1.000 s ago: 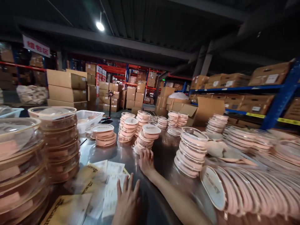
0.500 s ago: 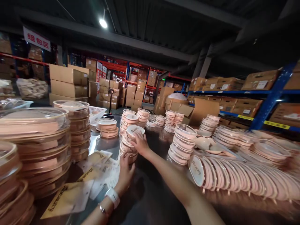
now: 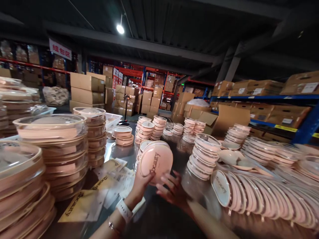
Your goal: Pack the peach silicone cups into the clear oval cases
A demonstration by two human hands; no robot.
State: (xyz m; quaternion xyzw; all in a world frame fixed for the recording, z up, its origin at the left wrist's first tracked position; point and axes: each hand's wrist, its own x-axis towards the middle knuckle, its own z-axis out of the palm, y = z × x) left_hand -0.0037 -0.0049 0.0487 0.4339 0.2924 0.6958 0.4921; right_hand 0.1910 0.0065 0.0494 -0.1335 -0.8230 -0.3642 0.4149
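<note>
A round pink cosmetic bag (image 3: 159, 158) with dark "beauty" lettering stands tilted up, its printed face towards me. My left hand (image 3: 141, 181) grips it at the lower left edge, thumb on the face; a white watch (image 3: 124, 210) is on that wrist. Beside the bag's lower right, my right hand (image 3: 171, 190) has its fingers apart and slightly blurred; whether a fingertip touches the bag is unclear. Just behind is a stack of similar bags (image 3: 144, 144), partly hidden. Left of my left hand lie flat printed yellow-and-white packets (image 3: 86, 204).
Tall stacks of clear-sided round bags (image 3: 59, 152) fill the left. On the right are another stack (image 3: 203, 157) and a long leaning row of bags (image 3: 261, 196). A white basket (image 3: 112, 120), cartons (image 3: 87, 91) and blue racking (image 3: 309, 122) stand beyond the dark table (image 3: 159, 219).
The cosmetic bag has come off the near stack and is tipped up towards me in my left hand. My right hand has left the stack's top and moved nearer, lower right. The view has swung left.
</note>
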